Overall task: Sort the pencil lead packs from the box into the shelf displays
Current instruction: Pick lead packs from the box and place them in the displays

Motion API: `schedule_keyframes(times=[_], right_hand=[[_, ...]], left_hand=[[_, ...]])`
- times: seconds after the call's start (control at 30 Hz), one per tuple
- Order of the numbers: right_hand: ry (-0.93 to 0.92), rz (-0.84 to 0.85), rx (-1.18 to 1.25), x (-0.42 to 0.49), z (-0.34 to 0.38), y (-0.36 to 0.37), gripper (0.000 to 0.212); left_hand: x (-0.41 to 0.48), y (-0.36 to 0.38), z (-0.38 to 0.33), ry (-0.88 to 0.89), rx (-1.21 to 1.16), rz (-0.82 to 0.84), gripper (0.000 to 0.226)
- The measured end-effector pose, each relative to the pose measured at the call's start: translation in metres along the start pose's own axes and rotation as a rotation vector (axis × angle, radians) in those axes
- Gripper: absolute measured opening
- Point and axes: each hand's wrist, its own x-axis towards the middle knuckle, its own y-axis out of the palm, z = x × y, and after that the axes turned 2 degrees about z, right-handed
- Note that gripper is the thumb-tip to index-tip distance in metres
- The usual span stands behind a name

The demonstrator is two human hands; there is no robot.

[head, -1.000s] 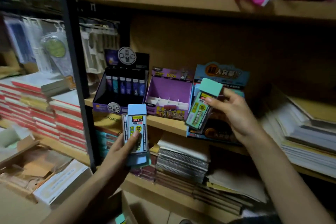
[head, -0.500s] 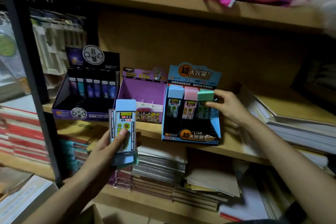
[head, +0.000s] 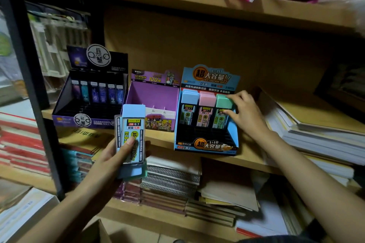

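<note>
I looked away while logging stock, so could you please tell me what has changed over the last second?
The right hand carried the green-capped clear plastic lead pack into the right slot of the blue cardboard display and still pinches it. The left hand keeps holding its stack of blue-capped packs.

three displays (head: 206, 112) side by side on shelf (head: 250, 156); notebooks (head: 171, 179) below.

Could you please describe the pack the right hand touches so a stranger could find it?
On the middle shelf stands a blue display box. The pack is rightmost in it, beside a pink one and a blue one; it alone is green-capped.
</note>
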Motion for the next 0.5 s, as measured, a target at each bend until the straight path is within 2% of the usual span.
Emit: schedule_keyframes(times=[0.13, 0.23, 0.27, 0.33, 0.4, 0.5], right_hand=[[-0.015, -0.001, -0.254, -0.011, 0.006, 0.003, 0.054], [0.05, -0.037, -0.254, -0.017, 0.024, -0.007, 0.052], [0.065, -0.072, -0.166, -0.02, 0.036, -0.009, 0.049], [0.087, -0.078, 0.19, -0.031, 0.07, -0.013, 0.035], [0.105, 0.118, 0.65, -0.049, 0.113, -0.012, 0.012], [0.163, 0.511, 1.053, -0.073, 0.168, 0.001, 0.019]], left_hand=[[0.0, 0.001, 0.001, -0.008, -0.004, 0.014, 0.033], [-0.001, 0.002, 0.002, -0.014, -0.012, 0.023, 0.033], [-0.001, 0.002, 0.002, -0.013, -0.012, 0.022, 0.033], [-0.001, 0.002, 0.003, -0.016, -0.015, 0.025, 0.033], [-0.002, 0.004, 0.004, -0.024, -0.013, 0.035, 0.035], [-0.002, 0.007, 0.007, -0.015, 0.013, 0.04, 0.033]])
